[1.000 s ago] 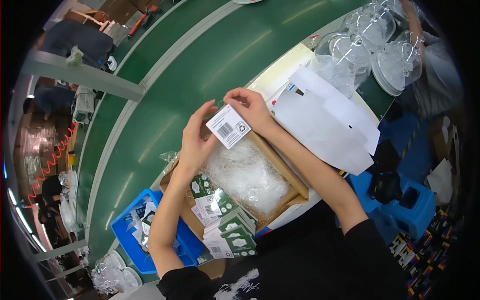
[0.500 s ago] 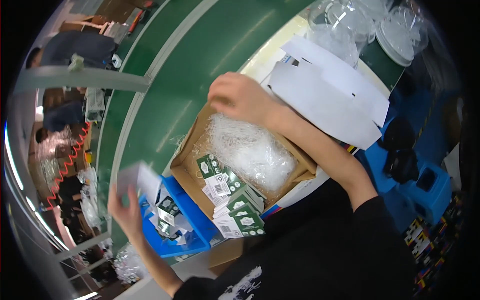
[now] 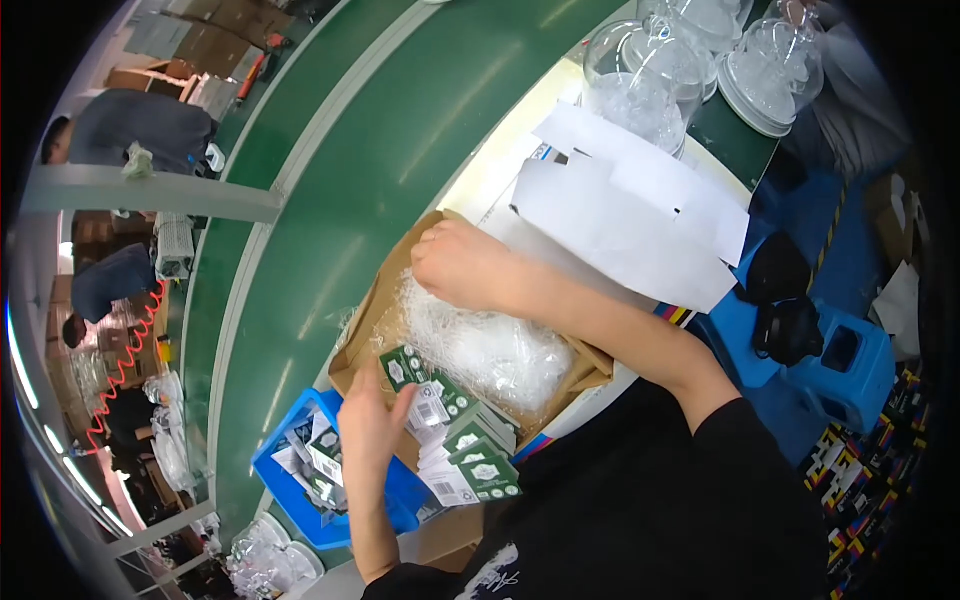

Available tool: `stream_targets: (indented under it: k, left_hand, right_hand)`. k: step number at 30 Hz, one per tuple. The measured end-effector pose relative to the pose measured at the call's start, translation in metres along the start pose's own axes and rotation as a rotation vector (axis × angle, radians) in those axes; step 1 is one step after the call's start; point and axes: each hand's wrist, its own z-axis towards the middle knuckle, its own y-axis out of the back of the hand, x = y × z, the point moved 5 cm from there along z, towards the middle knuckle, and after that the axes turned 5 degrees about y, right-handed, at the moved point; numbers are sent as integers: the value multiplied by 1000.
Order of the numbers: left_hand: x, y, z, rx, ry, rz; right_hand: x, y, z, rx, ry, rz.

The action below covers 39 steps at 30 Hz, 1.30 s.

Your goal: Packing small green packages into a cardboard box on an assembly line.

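Green-and-white cards (image 3: 470, 465) lie overlapped in a loose, fanned pile at the near end of an open cardboard box (image 3: 388, 290), some jutting past its edge. Just beside them is the person's left hand (image 3: 370, 425), thumb and fingers parted with a gap between; whether the fingertips touch a card cannot be told. The right hand (image 3: 455, 265) is over the far end of a bundle of clear plastic strands (image 3: 490, 350) in the box, its fingers curled inward; anything in its grasp is hidden. Close to the left forearm, a blue bin (image 3: 398, 492) holds more cards and papers. White sheets (image 3: 625, 220) lie beyond the right forearm, near clear domes (image 3: 640, 85) on the green surface (image 3: 330, 200).
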Motion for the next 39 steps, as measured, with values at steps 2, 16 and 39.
stream_targets:
  k: [2, 16, 39]
  left_hand:
    - [6, -20, 6, -52, -67, 80]
    - [40, -5, 10, -165, -15, -403]
    - [40, 20, 3, -469, -5, -789]
  right_hand:
    - [11, 2, 6, -30, 26, -55]
    - [15, 31, 13, -123, -68, 399]
    - [27, 47, 9, -258, -29, 581]
